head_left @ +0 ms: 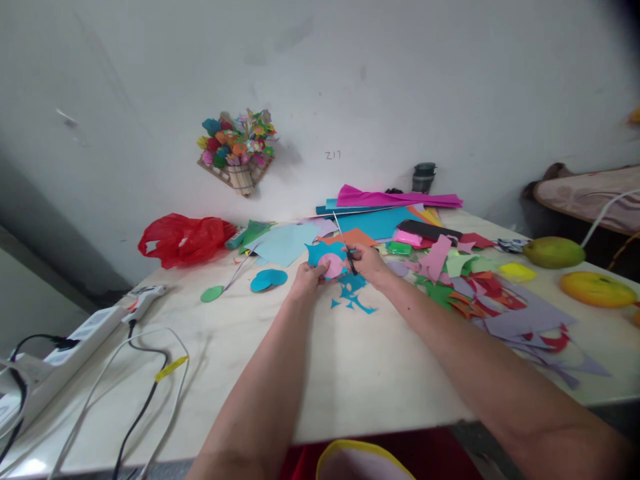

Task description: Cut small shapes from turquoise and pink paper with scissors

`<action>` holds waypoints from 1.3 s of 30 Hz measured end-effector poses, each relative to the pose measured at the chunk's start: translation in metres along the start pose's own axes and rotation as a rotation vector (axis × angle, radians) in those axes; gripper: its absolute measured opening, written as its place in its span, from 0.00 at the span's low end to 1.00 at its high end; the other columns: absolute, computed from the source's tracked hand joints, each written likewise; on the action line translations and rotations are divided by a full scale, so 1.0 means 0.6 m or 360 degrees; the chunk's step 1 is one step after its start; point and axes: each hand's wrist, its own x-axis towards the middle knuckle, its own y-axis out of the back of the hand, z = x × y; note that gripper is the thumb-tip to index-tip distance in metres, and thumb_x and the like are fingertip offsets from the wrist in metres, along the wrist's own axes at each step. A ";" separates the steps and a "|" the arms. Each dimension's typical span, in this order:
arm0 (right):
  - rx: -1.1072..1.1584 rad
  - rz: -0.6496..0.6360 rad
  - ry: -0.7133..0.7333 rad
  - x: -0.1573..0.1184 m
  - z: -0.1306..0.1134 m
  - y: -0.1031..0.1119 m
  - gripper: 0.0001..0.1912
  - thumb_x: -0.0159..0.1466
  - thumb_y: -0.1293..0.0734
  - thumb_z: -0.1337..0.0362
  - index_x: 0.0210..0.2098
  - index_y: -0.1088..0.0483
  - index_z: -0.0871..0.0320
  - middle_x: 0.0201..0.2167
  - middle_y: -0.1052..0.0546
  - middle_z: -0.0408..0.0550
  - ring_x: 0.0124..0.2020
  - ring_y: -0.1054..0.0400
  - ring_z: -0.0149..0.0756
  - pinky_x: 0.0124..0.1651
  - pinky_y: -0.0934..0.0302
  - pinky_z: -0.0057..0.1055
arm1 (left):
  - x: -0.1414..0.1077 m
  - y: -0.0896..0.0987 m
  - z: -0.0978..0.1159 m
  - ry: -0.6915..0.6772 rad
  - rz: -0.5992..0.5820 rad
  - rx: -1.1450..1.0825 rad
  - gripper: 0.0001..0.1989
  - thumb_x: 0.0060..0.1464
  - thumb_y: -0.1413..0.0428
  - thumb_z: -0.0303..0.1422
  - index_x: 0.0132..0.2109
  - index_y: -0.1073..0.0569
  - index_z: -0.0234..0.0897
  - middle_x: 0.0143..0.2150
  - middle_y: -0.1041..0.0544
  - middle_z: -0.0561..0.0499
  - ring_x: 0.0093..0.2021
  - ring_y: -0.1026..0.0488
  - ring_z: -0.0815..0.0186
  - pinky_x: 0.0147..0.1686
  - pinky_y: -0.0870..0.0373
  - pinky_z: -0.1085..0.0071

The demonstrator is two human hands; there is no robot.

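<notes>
Blue paper (pixel 316 253) w/ pink disc (pixel 333 265) on top: person's L hand (pixel 312 277) pinching both, approx mid-tabletop (pixel 350 380), btwn near & far edges. R hand (pixel 369 262) gripping scissors (pixel 351 257) just R of disc; blades aim at far edge, tilted slightly L.

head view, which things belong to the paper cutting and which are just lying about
In use, it seems:
scissors
pink circle
blue paper
blue scraps

Apparently just lying about:
red plastic bag
power strip
green fruit
orange-yellow fruit
</notes>
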 end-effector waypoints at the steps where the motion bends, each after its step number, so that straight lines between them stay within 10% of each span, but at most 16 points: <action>1: -0.0012 0.0006 0.0020 0.000 0.001 0.000 0.19 0.44 0.27 0.71 0.37 0.29 0.58 0.17 0.29 0.35 0.21 0.34 0.31 0.27 0.35 0.28 | 0.000 0.000 -0.001 -0.0011 0.0005 0.0005 0.18 0.38 0.29 0.38 0.27 0.25 0.27 0.25 0.22 0.42 0.25 0.23 0.60 0.27 0.25 0.67; 11: -0.0082 0.0062 -0.0109 -0.003 -0.008 0.001 0.17 0.48 0.24 0.67 0.36 0.31 0.58 0.16 0.29 0.36 0.15 0.35 0.29 0.18 0.41 0.25 | 0.003 -0.001 0.005 -0.0063 0.0209 -0.0217 0.16 0.39 0.30 0.33 0.32 0.24 0.27 0.26 0.22 0.44 0.29 0.20 0.55 0.29 0.24 0.65; 19: -0.0224 -0.0320 -0.0203 -0.029 -0.019 0.002 0.18 0.57 0.26 0.52 0.29 0.33 0.59 0.18 0.28 0.40 0.14 0.36 0.24 0.12 0.53 0.19 | 0.005 -0.002 0.018 -0.0040 0.0480 -0.0570 0.08 0.49 0.36 0.26 0.36 0.26 0.28 0.28 0.21 0.45 0.33 0.19 0.57 0.32 0.22 0.68; 39: -0.0327 -0.0676 -0.0114 -0.028 -0.022 0.025 0.17 0.58 0.29 0.54 0.25 0.34 0.59 0.18 0.27 0.43 0.15 0.35 0.26 0.14 0.53 0.21 | 0.007 0.006 0.008 -0.0074 0.0342 -0.0490 0.16 0.38 0.29 0.31 0.31 0.26 0.31 0.23 0.25 0.53 0.27 0.24 0.67 0.37 0.22 0.66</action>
